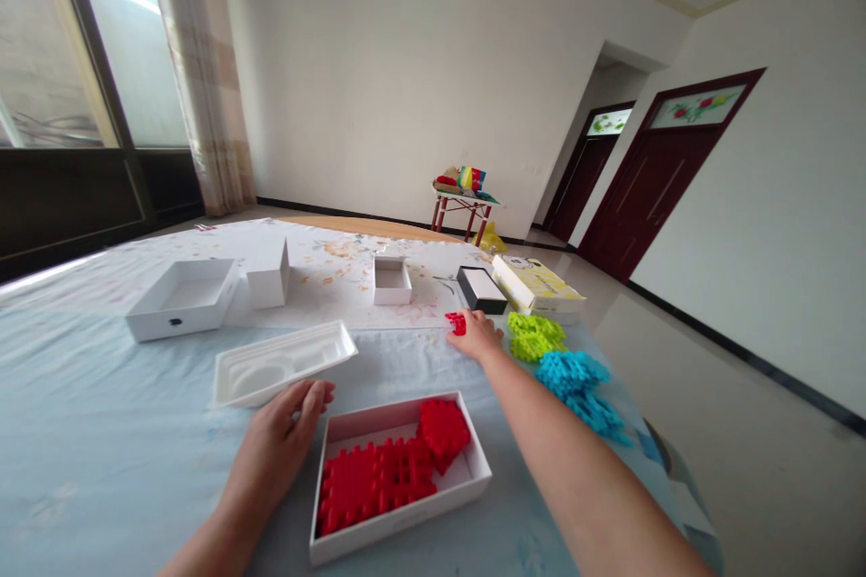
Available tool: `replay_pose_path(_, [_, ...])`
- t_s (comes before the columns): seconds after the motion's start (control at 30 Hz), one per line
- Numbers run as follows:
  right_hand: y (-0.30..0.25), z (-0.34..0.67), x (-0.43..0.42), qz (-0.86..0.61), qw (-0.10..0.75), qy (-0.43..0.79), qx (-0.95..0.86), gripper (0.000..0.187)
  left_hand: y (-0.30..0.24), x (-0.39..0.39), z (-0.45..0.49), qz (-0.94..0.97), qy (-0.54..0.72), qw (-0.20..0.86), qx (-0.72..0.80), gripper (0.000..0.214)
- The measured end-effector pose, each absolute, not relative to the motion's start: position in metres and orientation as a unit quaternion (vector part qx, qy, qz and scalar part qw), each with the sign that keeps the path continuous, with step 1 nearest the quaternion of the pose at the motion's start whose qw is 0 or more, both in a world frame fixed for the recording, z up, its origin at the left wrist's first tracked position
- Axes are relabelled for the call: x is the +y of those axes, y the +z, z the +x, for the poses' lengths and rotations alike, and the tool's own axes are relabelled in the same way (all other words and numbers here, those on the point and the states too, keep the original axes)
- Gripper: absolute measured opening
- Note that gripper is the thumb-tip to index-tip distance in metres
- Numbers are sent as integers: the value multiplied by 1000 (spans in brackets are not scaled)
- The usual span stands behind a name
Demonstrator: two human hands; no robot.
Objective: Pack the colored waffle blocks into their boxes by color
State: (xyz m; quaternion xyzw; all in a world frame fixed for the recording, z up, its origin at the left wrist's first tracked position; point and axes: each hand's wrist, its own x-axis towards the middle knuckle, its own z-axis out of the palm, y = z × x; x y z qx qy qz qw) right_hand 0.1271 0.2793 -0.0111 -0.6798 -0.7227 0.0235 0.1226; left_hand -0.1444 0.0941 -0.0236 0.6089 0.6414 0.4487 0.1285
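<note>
a wide table (81, 433) draped in a pale blue cloth is filling the lower view, with a flowered sheet (338, 266) lying across its far part. nearest the person, a white box (406, 509) is sitting open, holding a mass of red interlocking pieces (385, 469) packed across its floor. the left hand (284, 437) is resting flat on the cloth just beside the box's left wall, fingers held loosely together, gripping nothing. beyond that hand a white moulded tray insert (284, 365) is lying, and farther back on the left a shallow white lid (182, 297) and a small upright white box (269, 278) are standing close together. a smaller open white box (391, 281) is sitting mid-table. to the right, a yellow-and-white flat box (538, 284) is lying beside a dark box (482, 288). a heap of green pieces (534, 335) is lying just in front of them, and a heap of blue pieces (582, 388) is spreading near the table's right edge, just beside the outstretched right forearm. the right hand (479, 335) is reaching far across the cloth, its fingertips pinching a small red piece (457, 323) that is sitting against the cloth between the dark box and the green heap. nothing is lying between this hand and the red-filled box.
</note>
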Motion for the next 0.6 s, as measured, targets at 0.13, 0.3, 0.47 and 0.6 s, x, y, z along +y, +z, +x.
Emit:
replay_pose_path(0.13, [-11, 135, 276, -657, 122, 40, -743, 62, -23, 94, -144, 610, 447, 143, 638, 35])
replay_pose_path(0.3, [-13, 146, 261, -616, 134, 39, -775, 58, -21, 94, -144, 604, 447, 144, 644, 36])
replay_pose_path(0.47, [-11, 155, 222, -559, 151, 58, -813, 57, -19, 95, -143, 607, 443, 141, 644, 38])
replay_pose_path(0.6, [-5, 165, 189, -529, 151, 93, -830, 58, -17, 95, -142, 597, 452, 139, 648, 38])
